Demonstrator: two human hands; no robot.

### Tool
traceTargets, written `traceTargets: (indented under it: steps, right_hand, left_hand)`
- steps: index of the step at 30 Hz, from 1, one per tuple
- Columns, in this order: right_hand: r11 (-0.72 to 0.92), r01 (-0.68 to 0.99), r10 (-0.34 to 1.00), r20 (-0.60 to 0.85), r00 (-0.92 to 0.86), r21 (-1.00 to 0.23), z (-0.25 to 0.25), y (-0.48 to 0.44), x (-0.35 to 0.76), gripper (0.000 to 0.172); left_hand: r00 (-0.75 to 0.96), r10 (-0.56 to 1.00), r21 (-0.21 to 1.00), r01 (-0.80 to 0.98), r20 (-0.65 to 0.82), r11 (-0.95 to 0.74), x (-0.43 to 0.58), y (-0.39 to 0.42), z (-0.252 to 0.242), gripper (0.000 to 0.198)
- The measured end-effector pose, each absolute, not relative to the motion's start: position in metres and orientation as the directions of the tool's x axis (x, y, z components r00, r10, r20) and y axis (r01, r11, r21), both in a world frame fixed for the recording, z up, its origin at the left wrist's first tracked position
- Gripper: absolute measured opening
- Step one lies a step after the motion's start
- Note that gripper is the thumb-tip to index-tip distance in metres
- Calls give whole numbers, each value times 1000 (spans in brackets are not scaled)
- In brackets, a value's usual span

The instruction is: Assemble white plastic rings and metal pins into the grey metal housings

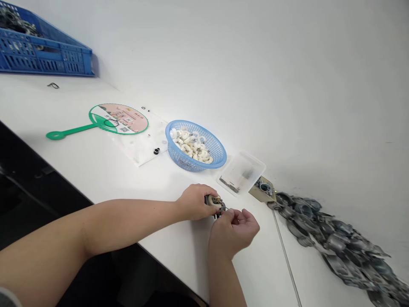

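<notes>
Nearest: L hand (191, 202), clenched round small metal-and-plastic fitting (213, 202), fitting held up off white table (179, 260), apparently to steady it for other hand. R hand (233, 232) just beside, fingers (230, 215) pinched at fitting; whether anything thin btwn them, too small to tell. Right of hands, thin metal rod (286, 260) flat on table, then long heap of grey cast metal parts (338, 243) along wall, w/ tan card (262, 189) at far end of heap. Farther: clear plastic box (241, 172) w/ small screws, blue plastic basket (194, 160) of white rings (191, 145), both seemingly kept within reach, parts sorted by kind. Beyond: clear plastic sheet (143, 140) w/ small black rings (156, 151), green hand fan (118, 118); far left, blue plastic crate (41, 55) of metal parts.
</notes>
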State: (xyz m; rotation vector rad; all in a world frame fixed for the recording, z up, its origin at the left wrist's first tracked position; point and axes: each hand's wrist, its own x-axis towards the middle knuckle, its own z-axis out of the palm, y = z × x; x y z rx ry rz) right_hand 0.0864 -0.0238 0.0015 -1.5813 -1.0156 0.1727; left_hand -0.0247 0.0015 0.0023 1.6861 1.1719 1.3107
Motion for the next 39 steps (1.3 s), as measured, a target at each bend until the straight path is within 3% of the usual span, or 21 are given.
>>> traceTargets:
  steps: [15, 31, 39]
  right_hand:
    - [145, 468, 683, 430, 591, -872, 0, -23, 85, 34]
    - [72, 540, 680, 437, 588, -839, 2, -22, 85, 28]
    - [-12, 558, 690, 397, 605, -830, 9, -31, 80, 34]
  left_hand:
    - [81, 927, 896, 239, 366, -375, -24, 2, 3, 24]
    - [70, 938, 907, 241, 339, -346, -23, 4, -1, 31]
    - [80, 931, 897, 247, 357, -366, -23, 3, 1, 28]
